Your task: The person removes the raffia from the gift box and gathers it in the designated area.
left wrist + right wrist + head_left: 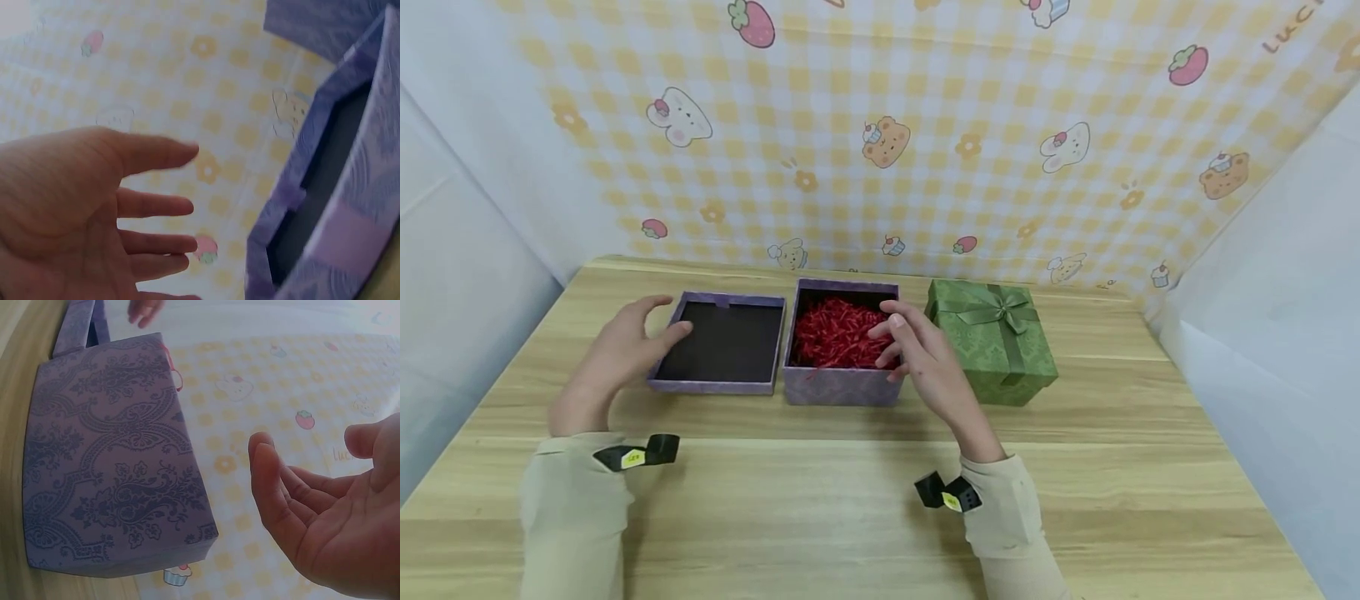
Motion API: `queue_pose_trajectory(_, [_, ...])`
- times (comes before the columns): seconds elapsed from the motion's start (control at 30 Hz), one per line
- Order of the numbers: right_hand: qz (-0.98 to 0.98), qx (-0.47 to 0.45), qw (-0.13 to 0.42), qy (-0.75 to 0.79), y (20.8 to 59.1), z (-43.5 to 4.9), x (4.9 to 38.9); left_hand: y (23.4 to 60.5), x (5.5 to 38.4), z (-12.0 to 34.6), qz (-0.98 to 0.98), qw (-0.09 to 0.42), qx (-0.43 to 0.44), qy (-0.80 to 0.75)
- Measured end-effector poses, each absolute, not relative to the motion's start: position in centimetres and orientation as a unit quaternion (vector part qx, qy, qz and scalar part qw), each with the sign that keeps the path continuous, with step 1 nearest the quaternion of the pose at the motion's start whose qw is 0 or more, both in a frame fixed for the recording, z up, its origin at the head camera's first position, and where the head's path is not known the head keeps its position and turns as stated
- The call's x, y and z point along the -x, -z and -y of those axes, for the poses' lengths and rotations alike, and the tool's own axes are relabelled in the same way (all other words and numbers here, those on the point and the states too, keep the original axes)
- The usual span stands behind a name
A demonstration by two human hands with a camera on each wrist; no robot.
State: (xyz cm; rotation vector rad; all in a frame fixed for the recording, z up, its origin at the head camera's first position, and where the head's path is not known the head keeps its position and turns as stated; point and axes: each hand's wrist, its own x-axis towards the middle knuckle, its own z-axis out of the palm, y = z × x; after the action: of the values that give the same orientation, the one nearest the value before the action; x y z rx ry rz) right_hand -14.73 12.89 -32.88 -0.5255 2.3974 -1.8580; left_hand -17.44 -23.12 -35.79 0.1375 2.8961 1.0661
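Note:
A purple box [842, 388] filled with red shredded paper [837, 332] stands uncovered in the middle of the table. To its left lies a purple lid [718, 346], black inside facing up. My left hand [625, 343] hovers at the lid's left edge; in the left wrist view its fingers are extended and apart from the lid [359, 231]. My right hand [931, 362] is over the box's right side, fingers loosely bent. The right wrist view shows that hand [344, 519] holding nothing, with a gap between it and the patterned box wall [119, 450].
A closed green gift box [1015, 354] with a ribbon bow [1002, 307] stands to the right of the purple box. Behind the wooden table [797, 492] hangs a yellow checked cloth [820, 125] with cartoon prints. White sheets [1277, 275] flank both sides.

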Motion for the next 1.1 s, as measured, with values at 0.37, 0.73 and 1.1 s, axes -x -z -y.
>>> queue_pose_trajectory(0.37, [-0.785, 0.174, 0.035, 0.594, 33.0, -12.9, 14.9, 33.9, 17.0, 16.4, -0.904, 0.096, -0.144, -0.391])
queue_pose_trajectory(0.73, [-0.793, 0.169, 0.041, 0.584, 33.2, -13.0, 15.0, 36.5, 17.5, 11.7, -0.884, 0.138, -0.166, -0.415])
queue_pose_trajectory(1.1, [-0.798, 0.172, 0.039, 0.577, 33.5, -13.1, 15.1, 37.8, 17.5, 10.0, -0.886, 0.115, -0.179, -0.413])
